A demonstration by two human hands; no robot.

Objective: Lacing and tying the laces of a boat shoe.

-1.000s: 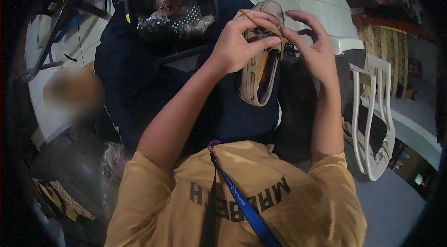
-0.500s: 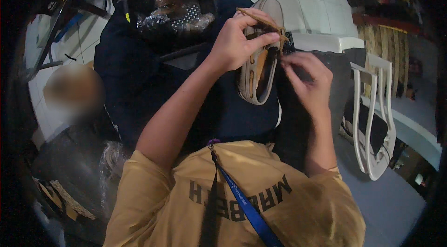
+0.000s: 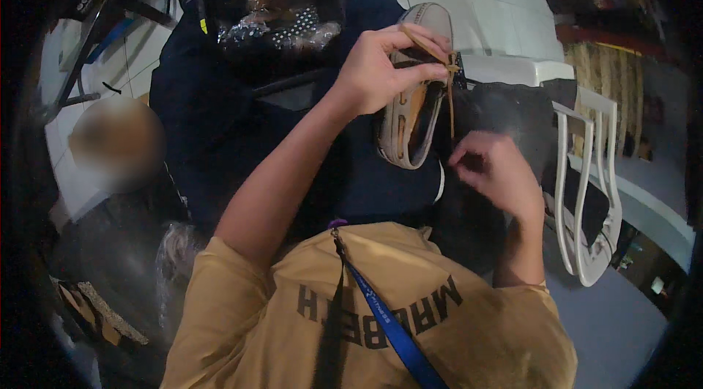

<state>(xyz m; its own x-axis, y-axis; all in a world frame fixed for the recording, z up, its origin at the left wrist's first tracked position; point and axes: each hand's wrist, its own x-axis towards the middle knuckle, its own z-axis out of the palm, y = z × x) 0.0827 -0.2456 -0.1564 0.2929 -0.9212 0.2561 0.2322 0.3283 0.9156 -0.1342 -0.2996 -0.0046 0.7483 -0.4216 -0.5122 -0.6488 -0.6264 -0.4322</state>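
The light tan shoe is in front of the person, above dark blue cloth. The left hand has a closed grip on the shoe's brown lace. The right hand is near the lace's low end, fingers curled; I can't tell if its grip holds it.

The left fingers pinch together; the right fingers curl.

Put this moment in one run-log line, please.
left hand: on beige shoe, gripping brown lace | right hand: near lace's hanging end, contact unclear
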